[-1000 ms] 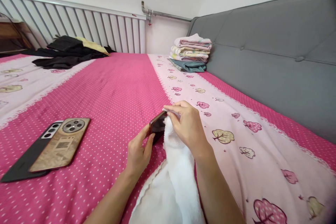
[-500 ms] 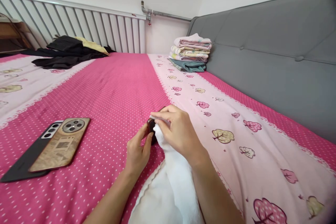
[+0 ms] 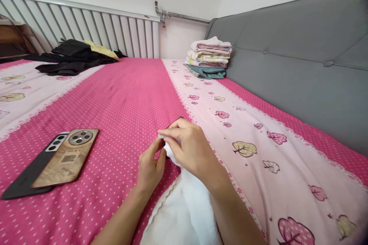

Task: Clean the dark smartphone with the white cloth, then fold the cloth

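My left hand point(image 3: 151, 162) is closed, pinching the near edge of a dark brown, glossy item point(image 3: 173, 122) that looks like sunglasses. Most of it is hidden behind my fingers and the cloth; only a thin brown edge shows above my knuckles. In my right hand point(image 3: 191, 143) a fold of white fluffy cloth point(image 3: 195, 195) is gripped between thumb and fingers and pressed against the brown item, close to my left fingertips. The rest of the cloth trails down toward me between my forearms, onto the pink bedspread point(image 3: 126, 99).
A gold-backed phone point(image 3: 67, 159) overlaps a black phone point(image 3: 28, 174) at left. Black clothes point(image 3: 71, 55) with a yellow piece lie near the white radiator point(image 3: 115, 32). Folded cloths point(image 3: 209, 55) are stacked by the grey headboard point(image 3: 299, 53).
My right hand has shifted slightly left with the cloth, which now covers the brown rim that showed before. The left hand stays almost where it was.
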Tool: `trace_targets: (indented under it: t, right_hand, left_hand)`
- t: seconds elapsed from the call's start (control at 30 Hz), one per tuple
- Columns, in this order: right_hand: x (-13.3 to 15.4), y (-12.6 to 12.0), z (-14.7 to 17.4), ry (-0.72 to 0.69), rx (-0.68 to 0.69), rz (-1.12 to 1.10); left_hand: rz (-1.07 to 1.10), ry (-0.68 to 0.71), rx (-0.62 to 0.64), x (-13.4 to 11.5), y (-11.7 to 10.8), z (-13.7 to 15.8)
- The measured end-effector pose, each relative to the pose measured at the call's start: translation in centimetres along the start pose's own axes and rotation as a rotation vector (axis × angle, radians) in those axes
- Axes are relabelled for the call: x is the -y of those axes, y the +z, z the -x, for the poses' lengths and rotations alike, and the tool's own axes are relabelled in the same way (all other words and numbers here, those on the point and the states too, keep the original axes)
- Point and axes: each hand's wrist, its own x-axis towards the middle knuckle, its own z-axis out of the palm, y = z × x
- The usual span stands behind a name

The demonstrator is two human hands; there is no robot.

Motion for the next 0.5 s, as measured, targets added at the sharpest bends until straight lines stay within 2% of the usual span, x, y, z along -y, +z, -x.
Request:
trace_targets:
  t: [0.5]
  right_hand:
    - [-0.10,-0.27,-0.08,-0.007,0.010,0.005]
  left_hand:
    - [-0.024,-0.003,-0.006,-0.28,-0.03,-0.02]
